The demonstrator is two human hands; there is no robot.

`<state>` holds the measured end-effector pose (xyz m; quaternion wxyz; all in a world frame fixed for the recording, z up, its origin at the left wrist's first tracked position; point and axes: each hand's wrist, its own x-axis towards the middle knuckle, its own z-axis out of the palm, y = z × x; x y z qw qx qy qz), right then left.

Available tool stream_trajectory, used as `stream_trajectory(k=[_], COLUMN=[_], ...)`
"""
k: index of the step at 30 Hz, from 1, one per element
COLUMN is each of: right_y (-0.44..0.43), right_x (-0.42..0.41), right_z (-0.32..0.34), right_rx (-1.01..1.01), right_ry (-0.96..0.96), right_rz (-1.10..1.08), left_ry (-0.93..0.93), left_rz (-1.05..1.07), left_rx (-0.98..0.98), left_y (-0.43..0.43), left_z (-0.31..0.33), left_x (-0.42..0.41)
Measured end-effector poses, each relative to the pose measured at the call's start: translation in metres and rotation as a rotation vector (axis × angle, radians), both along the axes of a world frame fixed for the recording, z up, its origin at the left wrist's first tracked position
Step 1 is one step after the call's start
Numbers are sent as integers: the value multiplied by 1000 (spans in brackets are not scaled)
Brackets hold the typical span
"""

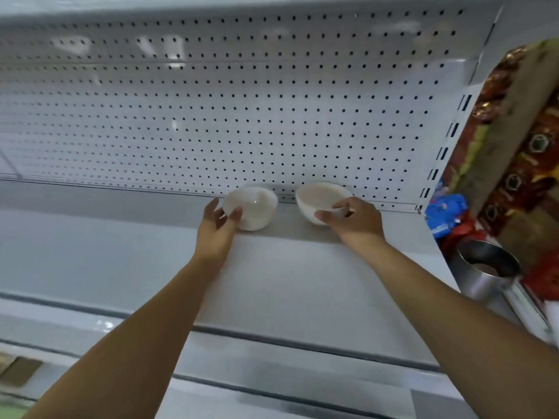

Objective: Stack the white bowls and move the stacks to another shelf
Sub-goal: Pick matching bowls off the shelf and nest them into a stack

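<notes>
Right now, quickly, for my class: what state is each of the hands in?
Left hand: grips the left bowl at its near side.
Right hand: pinches the right bowl at its near rim.

Beyond the left hand and the right hand, a white perforated back panel rose, its small dark holes running in even rows across the whole width. To the right of the right hand, a white slotted upright closed off that panel. Past the upright lay blue packets with red packets just beneath them. Nearer than these, and well right of the right hand, stood a shiny steel pot, open at the top. Above it leaned red-and-gold patterned goods. Far to the left of the left hand and much nearer sat a blurred tan patch.
</notes>
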<state>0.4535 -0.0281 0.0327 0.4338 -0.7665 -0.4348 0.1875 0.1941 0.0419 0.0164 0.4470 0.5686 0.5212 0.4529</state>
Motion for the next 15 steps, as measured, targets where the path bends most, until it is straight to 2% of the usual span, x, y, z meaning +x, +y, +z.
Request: stream_trajectory(k=[7, 11, 15], right_y=[12, 35, 44], right_x=[-26, -50, -65], right_z=[31, 33, 21], right_rx=[255, 305, 286], right_ry=[136, 139, 149], right_rz=[87, 181, 193], left_ry=[-149, -116, -112], left_rz=[85, 62, 31], left_rx=[9, 71, 54], left_y=[13, 14, 15], left_z=[-10, -14, -19], left_x=[-3, -2, -8])
